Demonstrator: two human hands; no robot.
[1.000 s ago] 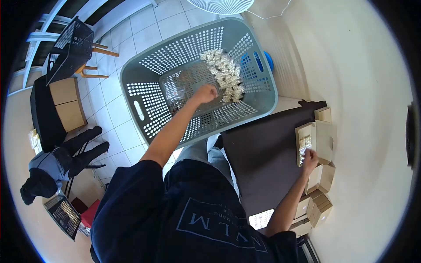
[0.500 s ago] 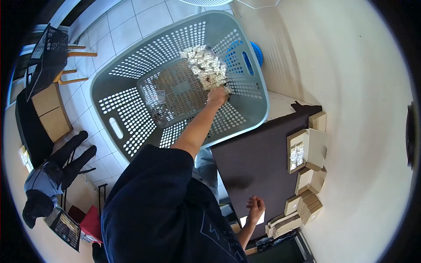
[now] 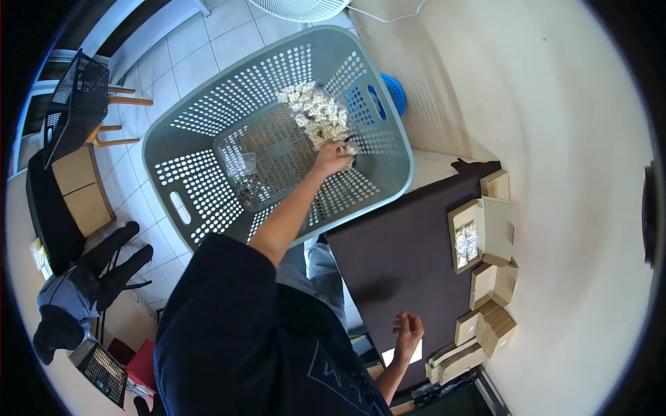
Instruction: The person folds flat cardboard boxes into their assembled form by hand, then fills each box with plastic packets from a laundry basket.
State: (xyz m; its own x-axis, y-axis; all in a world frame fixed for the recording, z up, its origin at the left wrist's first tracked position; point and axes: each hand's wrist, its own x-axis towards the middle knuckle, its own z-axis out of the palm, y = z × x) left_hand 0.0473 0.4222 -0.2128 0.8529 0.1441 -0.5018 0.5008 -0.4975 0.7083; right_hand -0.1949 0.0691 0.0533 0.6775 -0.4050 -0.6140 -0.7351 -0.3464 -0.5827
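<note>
The left hand (image 3: 331,157) reaches down into a grey perforated laundry basket (image 3: 208,163) that stands on the white tiled floor (image 3: 201,41), and its fingers are closed around small packets at the lower end of a heap of silvery packets (image 3: 316,111) piled against the basket's far wall. A single clear bag (image 3: 244,173) lies apart on the basket's bottom. The right hand (image 3: 408,327) rests at the near edge of a dark counter (image 3: 395,249), fingers loosely curled and holding nothing.

At the counter's far side, against the cream wall (image 3: 555,139), sits an open cardboard box (image 3: 479,232) with silvery packets inside; more small cardboard boxes (image 3: 489,326) are stacked just beside it toward the near end. A blue round object (image 3: 395,90) shows behind the basket, and the base of a white fan (image 3: 298,8) stands beyond it.

To the left, a wooden chair (image 3: 114,114) carries a black mesh tray (image 3: 73,104), and cardboard (image 3: 76,187) lies on a dark surface near it. Dark clothing (image 3: 97,274) hangs lower left.
</note>
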